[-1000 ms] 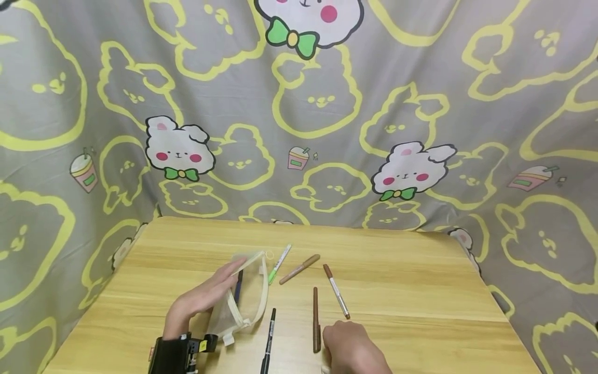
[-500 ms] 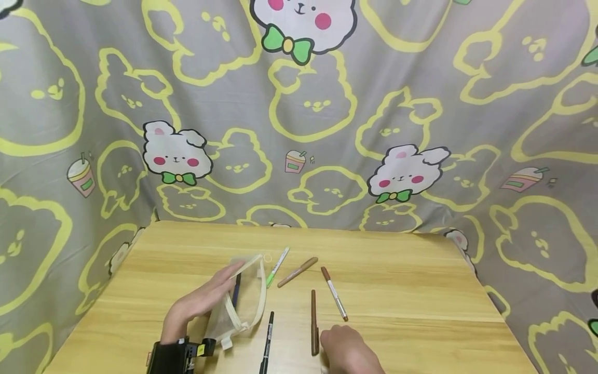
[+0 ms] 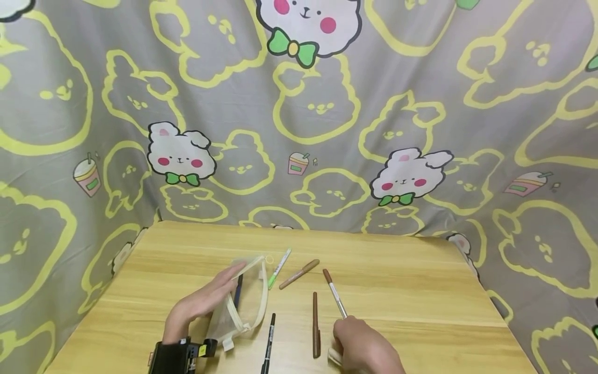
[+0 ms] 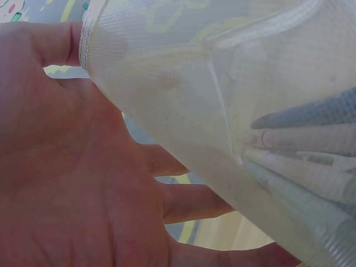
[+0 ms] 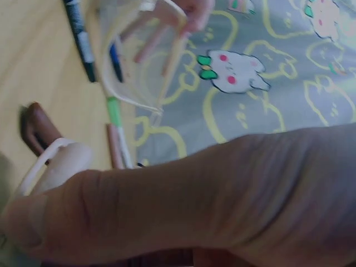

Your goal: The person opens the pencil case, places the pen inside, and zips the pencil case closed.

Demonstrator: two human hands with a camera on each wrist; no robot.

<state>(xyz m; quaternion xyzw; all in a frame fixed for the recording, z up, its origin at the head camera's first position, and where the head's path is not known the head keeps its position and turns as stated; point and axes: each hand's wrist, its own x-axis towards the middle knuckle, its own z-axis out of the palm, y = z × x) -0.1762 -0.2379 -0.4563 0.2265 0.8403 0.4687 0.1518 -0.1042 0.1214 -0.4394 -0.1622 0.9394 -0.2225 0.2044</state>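
On the left my left hand (image 3: pixel 207 298) lies with straight, spread fingers against a translucent mesh pencil case (image 4: pixel 161 83), whose zip mouth gapes to the right. Several pens show dimly through the mesh, among them a dark blue pen (image 3: pixel 238 292). My right hand (image 3: pixel 366 345), fingers curled, grips a cream-coloured marker (image 5: pixel 67 161) with a clip. Its knuckles cover the lower end of a brown-and-silver marker (image 3: pixel 334 292) on the table. Just left of that hand lies a dark brown marker (image 3: pixel 315 324).
Between the case and my right hand lies a black pen (image 3: pixel 269 340). Farther back are a white-and-green marker (image 3: pixel 279 268) and a tan marker (image 3: pixel 299 274). A patterned grey curtain (image 3: pixel 327 130) hangs around the wooden table (image 3: pixel 397 270).
My right hand has shifted right and slightly forward, over the lower end of the brown-and-silver marker, and the cream marker in it has come into sight. My left hand stays at the case.
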